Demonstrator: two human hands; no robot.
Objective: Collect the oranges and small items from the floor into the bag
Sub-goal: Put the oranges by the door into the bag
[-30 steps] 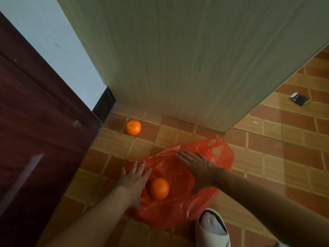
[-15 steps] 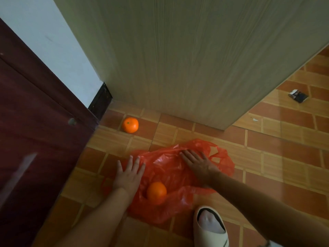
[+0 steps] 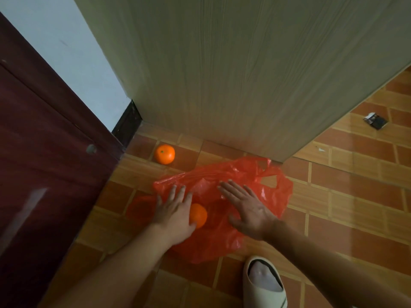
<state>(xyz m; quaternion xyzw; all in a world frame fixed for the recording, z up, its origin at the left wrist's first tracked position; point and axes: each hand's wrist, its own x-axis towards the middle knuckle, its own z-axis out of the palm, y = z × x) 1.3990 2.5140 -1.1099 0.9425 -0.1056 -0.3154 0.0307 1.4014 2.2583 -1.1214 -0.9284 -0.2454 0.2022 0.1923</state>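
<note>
A red plastic bag (image 3: 224,238) lies crumpled on the tiled floor. One orange (image 3: 199,215) rests on the bag, just right of my left hand (image 3: 174,212), whose thumb side touches it. My left hand lies flat with fingers spread on the bag's left part. Flat on the bag's right part is my right hand (image 3: 246,207), fingers apart, holding nothing. A second orange (image 3: 164,154) sits on the floor beyond the bag, near the corner. A small dark packet (image 3: 375,121) lies on the tiles at the far right.
A tall pale wood-grain panel (image 3: 222,74) stands right behind the bag. A dark red door (image 3: 44,163) fills the left side. My foot in a white slipper (image 3: 263,283) is at the bottom, close to the bag. A tiny white scrap (image 3: 321,149) lies on the floor.
My left hand has slid right onto the bag until it touches the orange. My right hand has drawn back toward me, still flat on the bag. The bag has spread out.
</note>
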